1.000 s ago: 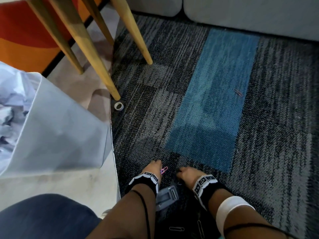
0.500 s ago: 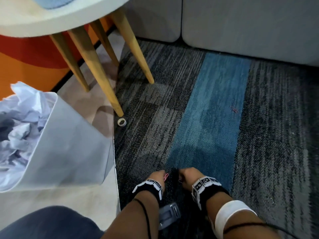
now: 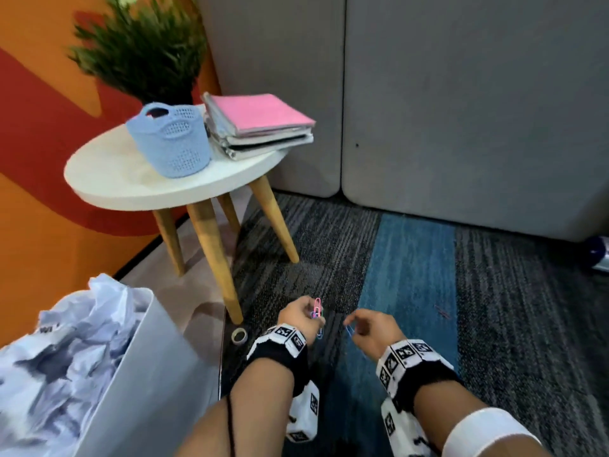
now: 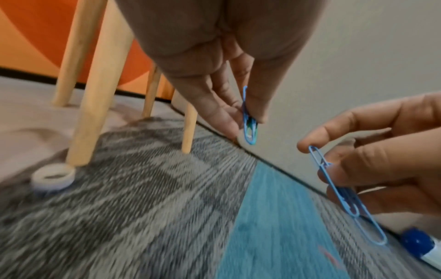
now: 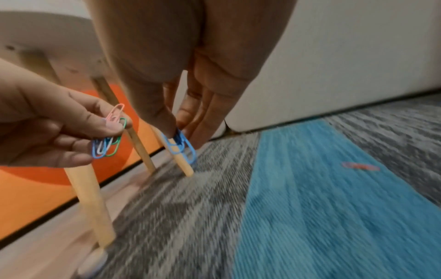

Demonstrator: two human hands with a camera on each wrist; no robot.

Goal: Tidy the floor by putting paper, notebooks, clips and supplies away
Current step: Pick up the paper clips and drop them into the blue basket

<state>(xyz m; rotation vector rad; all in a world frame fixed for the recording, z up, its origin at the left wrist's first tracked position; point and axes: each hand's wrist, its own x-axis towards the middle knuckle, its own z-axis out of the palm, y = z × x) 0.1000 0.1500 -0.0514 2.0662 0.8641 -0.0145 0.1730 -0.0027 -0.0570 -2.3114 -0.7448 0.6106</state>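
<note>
My left hand (image 3: 309,316) pinches a small bunch of coloured paper clips (image 3: 317,313) just above the carpet; the right wrist view shows pink, green, blue and white clips (image 5: 107,143). My right hand (image 3: 354,326), a short way to the right, pinches blue paper clips (image 3: 350,332) that dangle linked together (image 4: 346,198). A red clip (image 3: 442,312) lies on the blue carpet strip to the right of both hands. A tape roll (image 3: 239,335) sits by the near leg of the round table (image 3: 131,186). On top stand a blue basket (image 3: 171,140) and stacked notebooks (image 3: 260,123).
A grey bin (image 3: 148,374) full of crumpled paper stands at my left. A blue-capped object (image 3: 598,255) lies at the foot of the grey panels (image 3: 461,127) on the far right. A plant (image 3: 141,51) stands behind the table. Wooden table legs (image 3: 214,258) slope down near my left hand.
Both hands have lifted off the carpet with their clips and moved slightly apart. My view has tilted up, so the table top, basket and notebooks now show.
</note>
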